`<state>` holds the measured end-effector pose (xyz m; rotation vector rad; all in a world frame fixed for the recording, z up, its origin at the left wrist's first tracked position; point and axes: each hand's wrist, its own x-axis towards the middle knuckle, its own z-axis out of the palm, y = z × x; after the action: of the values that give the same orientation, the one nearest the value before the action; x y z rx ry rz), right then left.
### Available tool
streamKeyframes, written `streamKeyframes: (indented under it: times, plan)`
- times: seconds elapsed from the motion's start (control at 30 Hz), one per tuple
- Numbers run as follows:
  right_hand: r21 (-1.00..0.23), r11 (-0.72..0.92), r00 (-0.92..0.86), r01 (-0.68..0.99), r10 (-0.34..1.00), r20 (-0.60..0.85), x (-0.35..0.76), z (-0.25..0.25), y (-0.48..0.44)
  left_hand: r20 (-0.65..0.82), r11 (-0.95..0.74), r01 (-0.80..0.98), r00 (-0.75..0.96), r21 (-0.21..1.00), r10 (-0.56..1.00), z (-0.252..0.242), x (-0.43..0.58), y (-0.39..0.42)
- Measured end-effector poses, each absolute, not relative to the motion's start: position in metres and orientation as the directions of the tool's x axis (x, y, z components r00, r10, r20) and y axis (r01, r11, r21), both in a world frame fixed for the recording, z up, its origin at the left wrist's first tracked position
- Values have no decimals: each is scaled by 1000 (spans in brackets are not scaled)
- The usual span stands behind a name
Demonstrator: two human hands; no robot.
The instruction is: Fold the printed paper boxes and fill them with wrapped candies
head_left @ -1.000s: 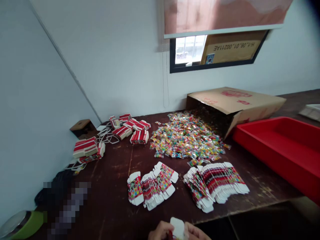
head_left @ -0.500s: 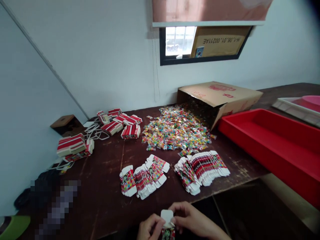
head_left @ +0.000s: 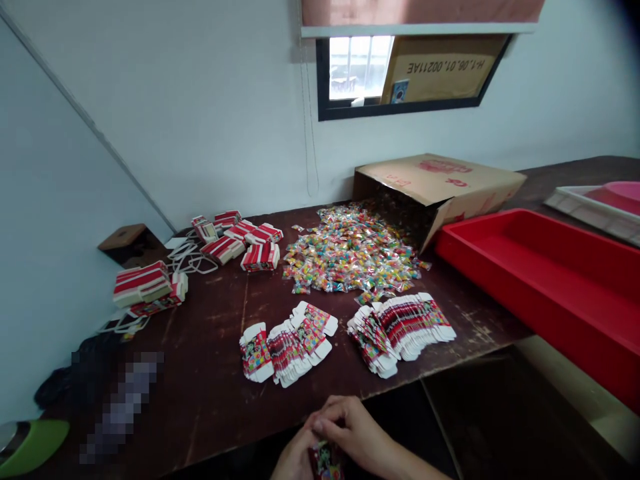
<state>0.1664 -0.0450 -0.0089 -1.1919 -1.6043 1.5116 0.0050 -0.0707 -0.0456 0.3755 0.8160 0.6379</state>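
Observation:
Low at the table's front edge, a small printed red candy box (head_left: 327, 461) is held between both hands. My left hand (head_left: 296, 455) is closed around its left side. My right hand (head_left: 353, 430) curls over the top with its fingers bent, so the box's upper end is hidden. Beyond the hands lie two fanned rows of flat printed boxes, one on the left (head_left: 295, 350) and one on the right (head_left: 413, 327). A heap of small wrapped candies (head_left: 350, 253) spreads behind them.
A cardboard carton (head_left: 440, 177) lies on its side behind the candies. To the right is a red tray (head_left: 540, 267), with a white tray (head_left: 595, 213) beyond. Bundled red-and-white boxes (head_left: 143, 283) and white straps (head_left: 187, 257) lie at the left. A black bag (head_left: 75, 373) is nearer.
The box's white top flap, visible before, is now covered. My right hand has moved left over the top of the box, and the two hands are closer together. The view has tilted slightly downward.

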Motion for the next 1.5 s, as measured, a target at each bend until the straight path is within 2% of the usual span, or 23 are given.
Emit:
streamKeyframes:
  times: [0.1,0.17,0.23,0.3,0.37,0.4,0.47,0.53,0.6,0.63,0.73,0.87,0.97,1.07,1.17,1.2,1.27,1.33,1.4,1.5]
  plan:
    - [-961,-185,-342,208,906,-248,168,-15,-43,-479,749,-434,582,501,657,-49,1,-75]
    - [-954,-187,-340,234,904,-261,171,-14,-43,-465,743,-432,588,511,662,-56,-1,-78]
    - [-963,-37,-412,268,899,-149,174,-9,-47,-465,725,-414,569,551,678,-63,-3,-79]
    - [-917,206,-532,341,847,-7,178,-4,-53,-476,724,-370,568,582,672,-67,-5,-79]
    - [-817,380,-612,433,790,44,181,-2,-55,-475,731,-324,591,601,652,-68,-4,-76]
    - [-792,405,-621,457,783,41,183,-3,-54,-467,726,-312,598,613,651,-68,-4,-75]
    - [-856,299,-589,421,808,-7,185,-9,-45,-437,690,-310,590,654,679,-65,-3,-71]
    - [-957,49,-547,287,828,-122,186,-18,-32,-410,650,-307,573,695,709,-60,-3,-67]
    - [-975,-149,-526,164,823,-214,186,-23,-23,-409,643,-293,571,708,711,-55,-3,-66]
    - [-976,-169,-516,138,829,-216,186,-24,-21,-416,647,-292,569,704,709,-52,-3,-65]
    - [-984,-6,-504,177,858,-96,187,-19,-26,-446,659,-273,553,701,704,-44,-3,-66]
    - [-917,286,-656,280,754,35,198,-9,-38,-488,728,-279,587,627,645,-42,-2,-67]
    - [-833,438,-710,338,699,80,201,-6,-48,-476,736,-265,617,623,626,-40,1,-69]
    - [-789,502,-749,355,658,81,196,-1,-49,-451,677,-212,602,705,659,-35,7,-67]
    - [-767,550,-786,330,610,100,198,4,-25,-449,546,-37,524,837,724,-23,6,-56]
    - [-756,559,-775,340,622,112,204,6,-9,-448,489,57,502,871,740,-18,2,-52]
    - [-690,526,-641,497,759,117,224,7,31,-441,369,242,477,898,760,-5,-10,-44]
    - [-574,342,-331,744,935,129,252,6,77,-442,283,370,474,885,762,6,-26,-38]
    - [-514,198,-146,834,979,140,279,2,117,-483,237,477,500,846,719,15,-42,-34]
    - [-515,128,-78,848,990,117,302,-3,153,-545,261,517,534,815,646,19,-56,-33]
